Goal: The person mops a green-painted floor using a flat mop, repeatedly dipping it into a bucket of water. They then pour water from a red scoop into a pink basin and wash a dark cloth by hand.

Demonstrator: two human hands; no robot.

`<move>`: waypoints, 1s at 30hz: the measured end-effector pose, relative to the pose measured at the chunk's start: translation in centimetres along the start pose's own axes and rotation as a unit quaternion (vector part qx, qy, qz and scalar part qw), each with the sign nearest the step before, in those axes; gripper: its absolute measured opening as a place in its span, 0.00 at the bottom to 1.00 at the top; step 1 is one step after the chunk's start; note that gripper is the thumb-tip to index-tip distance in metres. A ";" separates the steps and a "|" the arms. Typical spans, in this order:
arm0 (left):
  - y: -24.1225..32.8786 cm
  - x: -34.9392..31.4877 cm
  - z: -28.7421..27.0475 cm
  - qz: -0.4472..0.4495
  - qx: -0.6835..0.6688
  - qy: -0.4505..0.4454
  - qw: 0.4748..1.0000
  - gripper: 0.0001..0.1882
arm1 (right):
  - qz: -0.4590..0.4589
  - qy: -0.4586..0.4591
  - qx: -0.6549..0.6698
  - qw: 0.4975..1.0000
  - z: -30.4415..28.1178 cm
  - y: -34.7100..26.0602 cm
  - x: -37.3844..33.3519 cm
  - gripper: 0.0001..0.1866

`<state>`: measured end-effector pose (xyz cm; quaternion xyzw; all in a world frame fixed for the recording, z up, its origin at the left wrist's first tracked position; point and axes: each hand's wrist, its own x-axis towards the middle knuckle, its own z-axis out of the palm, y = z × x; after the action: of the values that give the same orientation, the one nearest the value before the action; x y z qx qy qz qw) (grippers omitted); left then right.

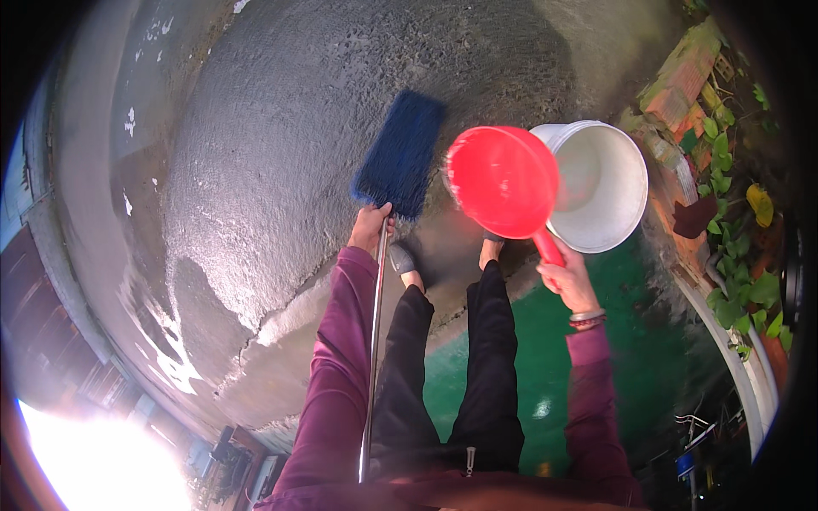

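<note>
My left hand (pixel 369 228) is closed round the metal pole of a broom with a wide, blue bristled head (pixel 400 153). The head lies just beyond that hand, over wet concrete, and the pole runs back along my left forearm. In my right hand (pixel 569 283) is the handle of a red plastic dipper (pixel 501 183). Its round bowl is slightly blurred and overlaps the left rim of a white bucket (pixel 618 192). Whether the dipper holds any water I cannot tell. The bucket stands to the right of my feet, its pale inside showing.
Rough concrete floor (pixel 256 170), dark and shiny with water, spreads ahead and left. A green floor patch (pixel 545 366) lies by my right leg. Bricks (pixel 682 77) and leafy plants (pixel 728 247) line the right edge. My feet stand between broom and bucket.
</note>
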<state>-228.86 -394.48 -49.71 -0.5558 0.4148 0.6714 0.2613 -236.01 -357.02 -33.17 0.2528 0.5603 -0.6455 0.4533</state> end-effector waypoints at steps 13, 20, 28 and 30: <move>4.3 0.8 -1.8 0.105 0.155 -0.011 0.982 0.08 | -0.304 0.079 -0.399 0.862 14.2 0.3 0.7 0.37; 5.5 0.8 -0.4 0.067 0.305 0.093 0.946 0.11 | -0.245 0.331 -0.376 0.830 1.8 0.2 -2.9 0.33; 6.0 -0.4 1.2 0.031 0.327 0.107 0.938 0.13 | -0.073 0.366 -0.419 0.828 -17.8 6.2 11.9 0.28; 6.1 -0.7 1.6 0.030 0.300 0.109 0.947 0.12 | -0.039 0.386 -0.389 0.836 -19.1 7.9 15.9 0.29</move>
<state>-234.56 -396.21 -47.38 -0.5089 0.6394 0.4585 0.3493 -239.95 -343.32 -55.02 0.2626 0.9039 -0.2418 0.2356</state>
